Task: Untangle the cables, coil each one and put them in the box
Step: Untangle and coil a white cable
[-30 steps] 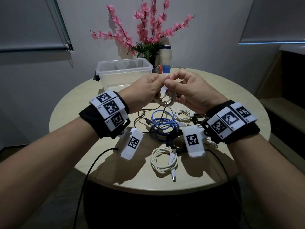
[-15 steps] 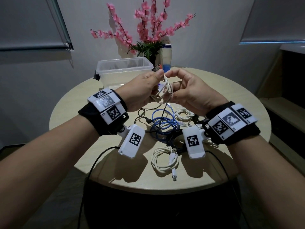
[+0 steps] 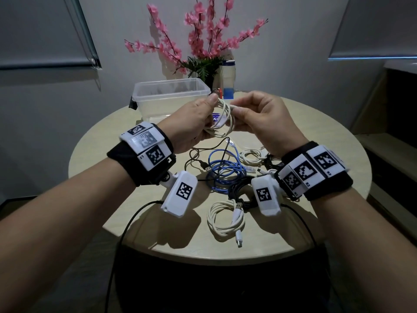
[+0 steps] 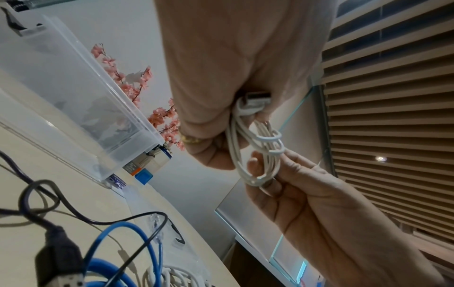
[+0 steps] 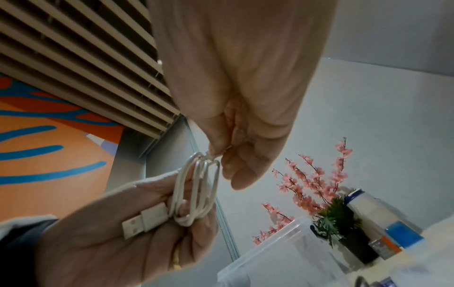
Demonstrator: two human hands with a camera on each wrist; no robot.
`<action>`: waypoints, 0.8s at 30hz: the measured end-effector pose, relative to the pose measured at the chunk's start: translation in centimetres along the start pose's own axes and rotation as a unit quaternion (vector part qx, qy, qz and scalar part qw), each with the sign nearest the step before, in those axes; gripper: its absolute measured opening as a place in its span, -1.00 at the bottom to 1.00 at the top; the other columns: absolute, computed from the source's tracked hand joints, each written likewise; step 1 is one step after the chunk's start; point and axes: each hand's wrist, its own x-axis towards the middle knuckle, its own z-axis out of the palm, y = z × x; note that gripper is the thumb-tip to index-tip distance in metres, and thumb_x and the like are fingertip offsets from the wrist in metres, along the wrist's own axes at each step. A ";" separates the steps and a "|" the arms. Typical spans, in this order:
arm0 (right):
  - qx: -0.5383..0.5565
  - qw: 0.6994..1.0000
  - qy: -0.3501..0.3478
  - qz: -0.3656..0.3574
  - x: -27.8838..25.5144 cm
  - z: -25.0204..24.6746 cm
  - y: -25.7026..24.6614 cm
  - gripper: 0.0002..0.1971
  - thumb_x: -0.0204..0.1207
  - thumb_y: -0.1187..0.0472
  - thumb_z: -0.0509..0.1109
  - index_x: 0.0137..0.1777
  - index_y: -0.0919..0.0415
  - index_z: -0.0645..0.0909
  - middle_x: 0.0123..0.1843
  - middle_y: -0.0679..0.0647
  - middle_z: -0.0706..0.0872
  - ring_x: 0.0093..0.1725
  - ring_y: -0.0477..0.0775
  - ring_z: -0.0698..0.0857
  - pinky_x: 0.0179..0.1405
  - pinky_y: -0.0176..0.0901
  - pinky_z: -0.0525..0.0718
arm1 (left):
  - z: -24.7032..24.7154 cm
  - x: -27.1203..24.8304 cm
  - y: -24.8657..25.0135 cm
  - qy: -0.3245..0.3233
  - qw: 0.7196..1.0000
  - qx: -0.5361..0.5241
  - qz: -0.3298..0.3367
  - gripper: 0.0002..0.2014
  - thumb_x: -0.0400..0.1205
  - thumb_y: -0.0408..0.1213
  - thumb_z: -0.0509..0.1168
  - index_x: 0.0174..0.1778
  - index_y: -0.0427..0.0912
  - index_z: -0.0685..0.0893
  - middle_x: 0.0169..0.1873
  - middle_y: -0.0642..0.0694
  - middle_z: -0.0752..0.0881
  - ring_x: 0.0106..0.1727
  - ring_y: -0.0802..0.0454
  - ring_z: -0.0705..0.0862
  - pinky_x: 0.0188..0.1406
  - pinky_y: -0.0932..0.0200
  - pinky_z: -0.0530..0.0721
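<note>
Head view: both hands [image 3: 228, 118] pinch a smooth, looped white cable [image 3: 222, 123].

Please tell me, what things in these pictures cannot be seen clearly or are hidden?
- Head view: the far end of the white cable is hidden inside the right hand.
- Head view: the inside of the plastic box is hazy behind its cloudy wall and the left hand.
- Head view: the black cables are partly covered by the wrist camera.
- Left wrist view: the black plug is blurred and cut by the bottom edge.
</note>
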 end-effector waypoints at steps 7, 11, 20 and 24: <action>-0.038 0.998 0.040 0.010 0.6 -0.5 0.3 -0.91 0.58 0.42 0.35 -0.11 0.28 0.66 -0.25 0.26 0.69 -0.27 0.14 0.66 -0.10 0.11 0.79 | 1.5 -1.1 0.9 0.000 0.999 0.036 0.005 -0.51 0.80 -0.11 -0.12 0.00 -0.55 0.42 -0.75 0.12 0.51 -0.67 0.30 0.49 -0.37 0.30 0.53; -0.020 0.998 0.049 0.030 0.8 -0.9 0.3 -0.85 0.60 0.44 0.32 -0.16 0.25 0.62 -0.38 0.10 0.63 -0.40 -0.04 0.64 -0.25 -0.11 0.78 | 1.5 -0.8 0.9 0.023 0.999 0.040 -0.013 -0.71 0.75 -0.12 0.07 -0.27 -0.10 0.47 -0.66 0.10 0.39 -0.63 0.18 0.38 -0.10 0.01 0.55; -0.133 0.985 -0.080 0.079 -0.2 -1.3 0.1 -0.82 0.66 0.14 0.29 -0.05 0.10 0.72 -0.17 0.12 0.75 -0.13 0.00 0.68 -0.17 -0.16 0.56 | 1.3 -0.3 0.2 0.047 0.992 0.114 -0.014 -0.80 0.73 -0.17 0.14 -0.09 -0.21 0.55 -0.45 -0.04 0.36 -0.47 0.10 0.37 -0.44 0.19 0.44; -0.148 0.986 -0.061 0.050 0.0 -0.9 0.2 -0.88 0.57 0.17 0.41 -0.09 0.17 0.76 -0.32 0.08 0.70 -0.33 -0.12 0.58 -0.36 -0.32 0.51 | 1.5 -0.3 -0.1 0.018 0.994 0.106 -0.018 -0.72 0.74 -0.14 0.13 0.05 -0.34 0.53 -0.37 -0.12 0.40 -0.42 0.07 0.40 -0.34 0.14 0.48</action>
